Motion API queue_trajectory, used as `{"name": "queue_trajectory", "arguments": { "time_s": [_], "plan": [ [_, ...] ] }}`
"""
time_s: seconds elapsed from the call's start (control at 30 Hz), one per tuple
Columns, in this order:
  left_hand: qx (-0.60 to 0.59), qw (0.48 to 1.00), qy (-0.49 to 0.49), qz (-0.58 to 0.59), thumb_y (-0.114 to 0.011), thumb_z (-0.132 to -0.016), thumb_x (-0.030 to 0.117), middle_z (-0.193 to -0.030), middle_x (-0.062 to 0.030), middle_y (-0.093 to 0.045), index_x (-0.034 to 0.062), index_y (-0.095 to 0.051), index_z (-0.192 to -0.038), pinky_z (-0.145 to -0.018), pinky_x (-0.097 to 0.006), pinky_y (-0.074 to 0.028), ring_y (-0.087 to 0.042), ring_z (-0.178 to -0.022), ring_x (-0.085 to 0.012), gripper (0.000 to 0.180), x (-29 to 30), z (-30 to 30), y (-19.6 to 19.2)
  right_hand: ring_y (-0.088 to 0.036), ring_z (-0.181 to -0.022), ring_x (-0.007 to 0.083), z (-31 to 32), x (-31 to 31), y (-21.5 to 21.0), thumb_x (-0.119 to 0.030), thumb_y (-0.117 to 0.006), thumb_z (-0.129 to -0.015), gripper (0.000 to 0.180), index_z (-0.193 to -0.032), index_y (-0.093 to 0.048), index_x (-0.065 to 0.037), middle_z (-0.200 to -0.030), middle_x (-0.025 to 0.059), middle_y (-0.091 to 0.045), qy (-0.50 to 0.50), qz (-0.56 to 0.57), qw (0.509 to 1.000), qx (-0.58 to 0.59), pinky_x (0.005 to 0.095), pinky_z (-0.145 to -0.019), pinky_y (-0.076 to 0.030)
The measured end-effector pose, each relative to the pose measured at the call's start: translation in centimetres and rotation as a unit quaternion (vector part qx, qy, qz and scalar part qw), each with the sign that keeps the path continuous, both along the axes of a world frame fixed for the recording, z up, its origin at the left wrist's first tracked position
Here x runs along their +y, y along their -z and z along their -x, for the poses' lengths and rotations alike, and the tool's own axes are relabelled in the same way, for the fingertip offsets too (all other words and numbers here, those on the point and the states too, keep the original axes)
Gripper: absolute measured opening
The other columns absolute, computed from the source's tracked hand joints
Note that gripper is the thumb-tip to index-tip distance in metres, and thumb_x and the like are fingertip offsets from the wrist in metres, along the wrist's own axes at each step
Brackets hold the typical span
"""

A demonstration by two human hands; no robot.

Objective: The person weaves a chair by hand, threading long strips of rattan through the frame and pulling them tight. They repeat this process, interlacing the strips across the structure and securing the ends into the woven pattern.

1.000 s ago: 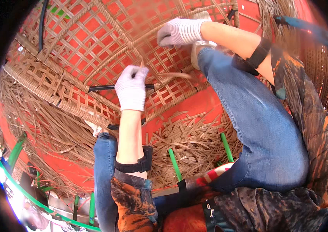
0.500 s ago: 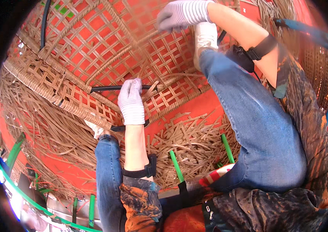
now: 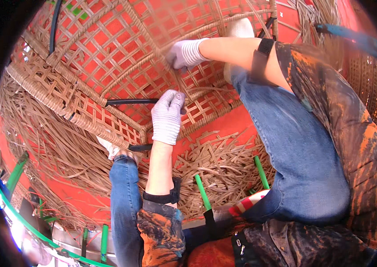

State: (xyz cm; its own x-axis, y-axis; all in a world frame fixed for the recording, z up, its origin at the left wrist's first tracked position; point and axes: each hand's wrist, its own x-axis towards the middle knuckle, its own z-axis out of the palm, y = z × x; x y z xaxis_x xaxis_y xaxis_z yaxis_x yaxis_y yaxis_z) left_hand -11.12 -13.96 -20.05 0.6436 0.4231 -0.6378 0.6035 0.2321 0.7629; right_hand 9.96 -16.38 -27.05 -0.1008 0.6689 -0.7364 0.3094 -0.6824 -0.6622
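Gloved left hand (image 3: 167,116) fingers curled, gloved right hand (image 3: 184,54) gripping

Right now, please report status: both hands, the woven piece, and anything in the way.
Left hand gloved, on lattice panel. Right hand gloved, gripping a strip higher up. Loose cane strips piled below, beside knees.

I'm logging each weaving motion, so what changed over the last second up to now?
The right hand came down from the upper lattice toward the left hand and now pinches a rattan strand. The left hand stayed low on the woven frame, near the black rod, fingers bent on the weave. The loose strips on the red floor stayed put.
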Motion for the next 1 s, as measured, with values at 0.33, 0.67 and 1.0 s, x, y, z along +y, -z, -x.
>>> {"name": "queue_trajectory", "arguments": {
  "time_s": [0.33,0.67,1.0],
  "plan": [
    [-0.007,0.996,-0.018,0.083,-0.056,-0.092,0.014,-0.069,-0.0005,-0.057,0.0011,-0.06,-0.082,-0.053,-0.022,-0.043,-0.051,-0.058,-0.0062,0.017,0.2,0.4,1.3,-0.064,-0.056,0.0163,1.3,-0.7,0.5,-0.015,-0.061,-0.082,0.015,-0.091,-0.068,-0.006,-0.067,0.0064,-0.067,0.048,0.055,0.997,-0.011,0.0294,-0.051,-0.052],
    [0.062,0.973,-0.17,0.143,-0.052,-0.091,0.031,-0.08,-0.0082,-0.065,0.0017,-0.066,-0.093,-0.065,-0.031,-0.048,-0.059,-0.066,-0.0171,0.033,3.6,-2.9,8.3,-0.067,-0.065,0.0212,2.2,0.0,0.6,-0.018,-0.062,-0.081,0.018,-0.093,-0.07,-0.006,-0.075,0.0091,-0.069,-0.026,0.037,0.992,-0.117,0.034,-0.059,-0.054],
    [0.077,0.98,-0.126,-0.136,-0.065,-0.08,0.015,-0.08,-0.0109,-0.069,0.0016,-0.07,-0.092,-0.071,-0.029,-0.048,-0.06,-0.071,-0.0143,0.018,3.4,-3.9,9.2,-0.065,-0.075,0.034,3.1,-0.8,-5.3,-0.027,-0.06,-0.083,0.024,-0.093,-0.065,-0.006,-0.077,0.0171,-0.065,-0.121,-0.157,0.931,-0.306,0.0431,-0.07,-0.052]
  ]
}}
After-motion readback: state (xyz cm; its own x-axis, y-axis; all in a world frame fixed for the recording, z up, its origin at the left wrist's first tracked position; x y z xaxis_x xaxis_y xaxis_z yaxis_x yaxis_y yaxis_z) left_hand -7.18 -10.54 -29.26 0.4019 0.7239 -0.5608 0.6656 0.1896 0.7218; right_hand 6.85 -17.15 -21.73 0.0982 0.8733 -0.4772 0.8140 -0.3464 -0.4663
